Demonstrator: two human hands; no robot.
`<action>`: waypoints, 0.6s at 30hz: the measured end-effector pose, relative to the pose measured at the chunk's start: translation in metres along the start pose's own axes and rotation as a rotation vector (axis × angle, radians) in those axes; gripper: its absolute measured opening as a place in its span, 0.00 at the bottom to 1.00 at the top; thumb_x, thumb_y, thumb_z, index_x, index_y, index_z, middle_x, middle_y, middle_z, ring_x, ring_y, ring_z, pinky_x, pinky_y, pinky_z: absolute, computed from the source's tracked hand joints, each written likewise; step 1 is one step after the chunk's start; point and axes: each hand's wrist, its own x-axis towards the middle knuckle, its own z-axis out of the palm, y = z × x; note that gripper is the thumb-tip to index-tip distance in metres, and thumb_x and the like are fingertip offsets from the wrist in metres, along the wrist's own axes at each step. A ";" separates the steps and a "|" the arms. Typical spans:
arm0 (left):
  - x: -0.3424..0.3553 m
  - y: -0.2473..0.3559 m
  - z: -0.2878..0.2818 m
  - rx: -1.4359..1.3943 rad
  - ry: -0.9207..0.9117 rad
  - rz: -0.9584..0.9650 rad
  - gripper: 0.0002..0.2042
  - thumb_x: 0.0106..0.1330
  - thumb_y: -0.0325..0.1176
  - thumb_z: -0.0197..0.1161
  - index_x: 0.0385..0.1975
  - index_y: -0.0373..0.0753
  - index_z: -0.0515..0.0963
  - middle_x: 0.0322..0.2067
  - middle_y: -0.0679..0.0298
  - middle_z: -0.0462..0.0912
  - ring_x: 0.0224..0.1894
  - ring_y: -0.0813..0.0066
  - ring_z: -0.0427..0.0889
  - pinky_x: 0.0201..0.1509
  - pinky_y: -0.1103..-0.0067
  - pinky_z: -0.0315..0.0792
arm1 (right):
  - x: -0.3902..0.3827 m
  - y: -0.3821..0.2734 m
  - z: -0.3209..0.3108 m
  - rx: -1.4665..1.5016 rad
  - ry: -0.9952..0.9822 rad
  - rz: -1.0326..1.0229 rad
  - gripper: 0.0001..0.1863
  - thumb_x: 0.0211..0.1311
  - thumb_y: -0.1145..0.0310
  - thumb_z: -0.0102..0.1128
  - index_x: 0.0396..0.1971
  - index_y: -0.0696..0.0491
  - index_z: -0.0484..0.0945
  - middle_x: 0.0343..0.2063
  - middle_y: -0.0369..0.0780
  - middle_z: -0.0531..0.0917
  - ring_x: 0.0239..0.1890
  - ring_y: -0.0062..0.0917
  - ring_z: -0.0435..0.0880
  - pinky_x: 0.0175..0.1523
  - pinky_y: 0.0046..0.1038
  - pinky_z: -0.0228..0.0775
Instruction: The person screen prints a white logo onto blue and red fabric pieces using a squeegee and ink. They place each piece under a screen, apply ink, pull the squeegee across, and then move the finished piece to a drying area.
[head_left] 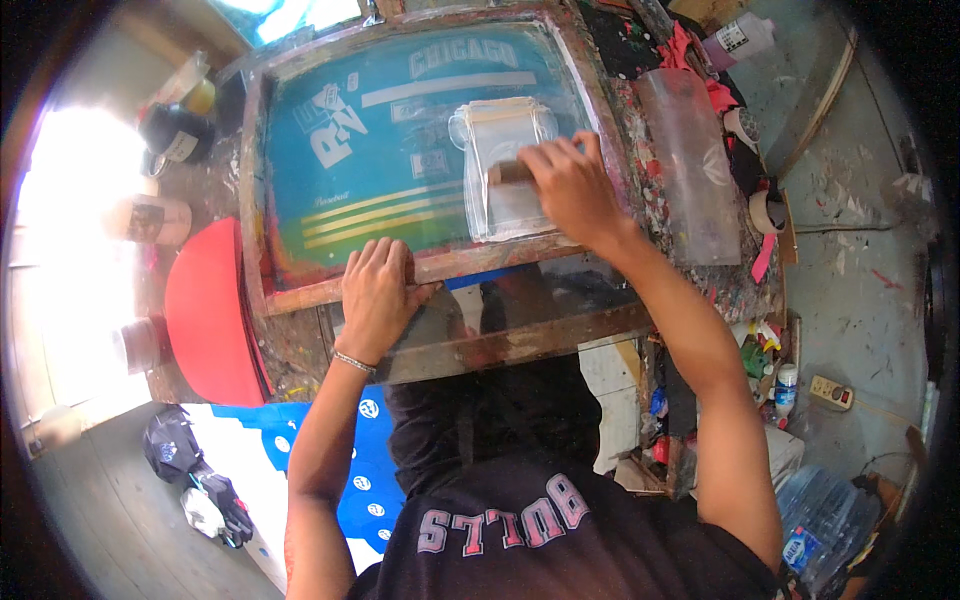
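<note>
A screen-printing frame [462,262] with a wooden border and teal mesh lies on the worktable, with lettering and stripe shapes in the mesh. My left hand [377,290] is closed over its near wooden edge, fingers on top and thumb to the right. My right hand [578,190] grips a small brown squeegee [510,174] above the right part of the mesh; its lower edge is hard to make out. Beneath it spreads a whitish, roughly rectangular patch of ink [503,140], with thick white streaks along its sides. Part of the patch is hidden behind my right hand.
Red round-edged sheets [212,310] hang over the table's left side, near tubs and a dark bottle [176,133]. A clear plastic sheet [690,165] and tape rolls [768,212] lie right. Blue-and-white printed fabric [365,480] lies below left; a large water bottle [825,520] stands lower right.
</note>
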 end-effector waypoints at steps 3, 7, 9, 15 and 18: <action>0.002 0.001 -0.003 -0.024 -0.018 -0.020 0.23 0.45 0.43 0.80 0.30 0.39 0.72 0.30 0.59 0.75 0.38 0.54 0.75 0.44 0.64 0.69 | 0.038 0.033 0.015 0.039 0.023 0.018 0.17 0.57 0.73 0.62 0.48 0.54 0.80 0.40 0.46 0.87 0.50 0.41 0.85 0.62 0.48 0.60; 0.001 0.000 -0.004 -0.029 0.005 -0.028 0.23 0.45 0.43 0.80 0.30 0.39 0.72 0.29 0.60 0.74 0.37 0.55 0.75 0.43 0.65 0.68 | 0.079 0.054 0.003 0.174 -0.174 0.060 0.18 0.58 0.71 0.65 0.49 0.54 0.80 0.44 0.47 0.87 0.51 0.45 0.84 0.61 0.48 0.62; 0.003 0.001 -0.004 -0.024 0.024 -0.020 0.23 0.45 0.43 0.81 0.29 0.39 0.72 0.29 0.60 0.74 0.37 0.55 0.75 0.43 0.65 0.68 | 0.094 0.066 0.007 0.194 -0.198 0.061 0.19 0.60 0.69 0.67 0.52 0.54 0.80 0.43 0.46 0.88 0.49 0.46 0.83 0.61 0.43 0.63; -0.002 -0.001 -0.003 -0.039 -0.019 -0.021 0.23 0.45 0.42 0.81 0.28 0.39 0.72 0.28 0.60 0.74 0.36 0.56 0.75 0.43 0.65 0.68 | 0.070 0.055 0.028 0.250 -0.110 -0.009 0.21 0.56 0.75 0.64 0.53 0.56 0.79 0.47 0.49 0.85 0.53 0.49 0.81 0.59 0.47 0.67; -0.002 0.001 -0.004 -0.019 -0.013 -0.009 0.22 0.46 0.42 0.80 0.28 0.39 0.72 0.28 0.60 0.74 0.36 0.56 0.75 0.43 0.66 0.68 | 0.032 0.024 0.010 0.309 -0.169 -0.020 0.21 0.55 0.77 0.62 0.51 0.56 0.78 0.44 0.50 0.84 0.51 0.50 0.80 0.58 0.47 0.67</action>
